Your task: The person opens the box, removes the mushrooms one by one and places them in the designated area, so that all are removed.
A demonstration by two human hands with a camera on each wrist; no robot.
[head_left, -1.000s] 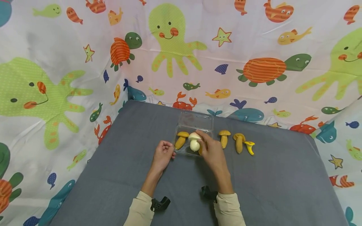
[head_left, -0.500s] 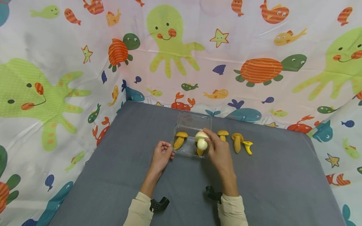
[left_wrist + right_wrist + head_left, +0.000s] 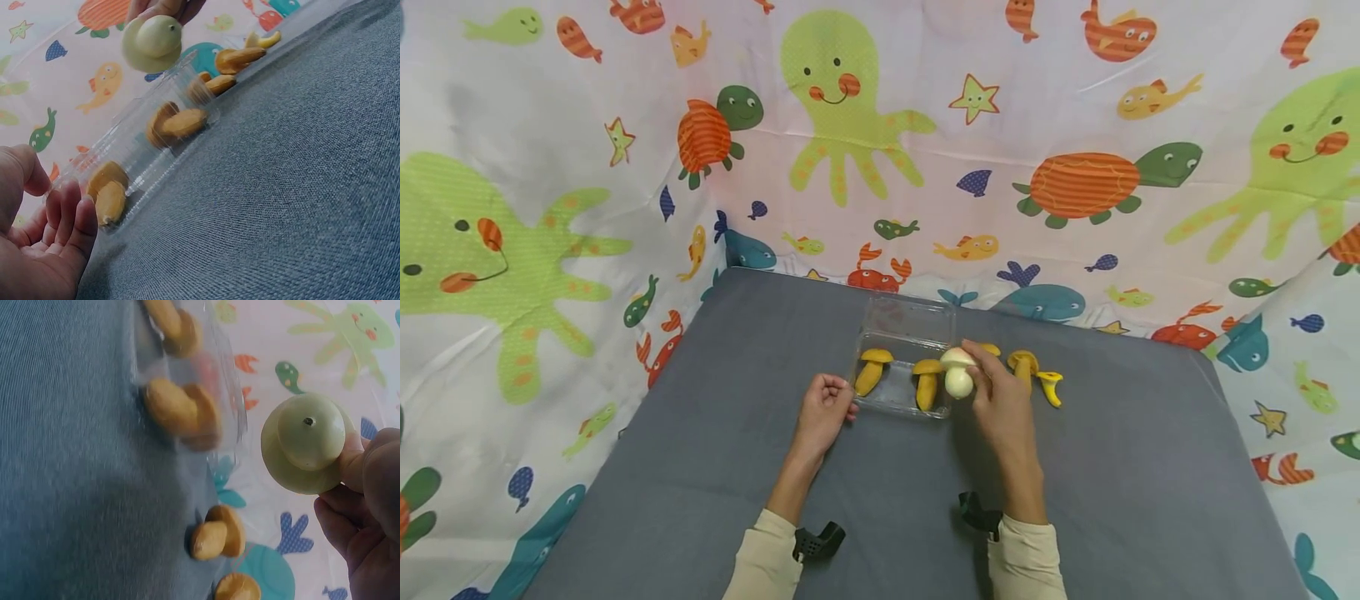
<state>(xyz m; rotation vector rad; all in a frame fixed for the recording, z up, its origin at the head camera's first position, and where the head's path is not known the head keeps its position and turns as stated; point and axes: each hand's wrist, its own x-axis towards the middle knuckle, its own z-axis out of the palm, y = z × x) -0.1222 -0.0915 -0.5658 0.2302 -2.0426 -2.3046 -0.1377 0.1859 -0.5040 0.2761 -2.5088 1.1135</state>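
Observation:
My right hand point(image 3: 1006, 412) pinches a pale cream toy mushroom point(image 3: 957, 379) by its cap, held up at the right edge of a clear plastic container point(image 3: 898, 411). In the right wrist view, the small hole in the mushroom's rounded stem end point(image 3: 309, 431) faces the camera. Inside the container lie two yellow-brown toy mushrooms, one at the left point(image 3: 871, 373) and one at the right point(image 3: 927, 387), apart from each other. My left hand point(image 3: 822, 414) grips the container's front left corner between thumb and curled fingers.
Right of the container lie a partly hidden yellow mushroom point(image 3: 990, 348), another yellow mushroom point(image 3: 1024, 367) and a bright yellow trumpet-shaped one point(image 3: 1051, 388). The container's clear lid point(image 3: 910, 318) lies folded back. A patterned cloth point(image 3: 880, 192) walls the grey table point(image 3: 760, 350).
My right hand has carried the cream mushroom rightward from over the container's middle to its right edge, uncovering the right-hand yellow mushroom inside. The left hand stays at the corner.

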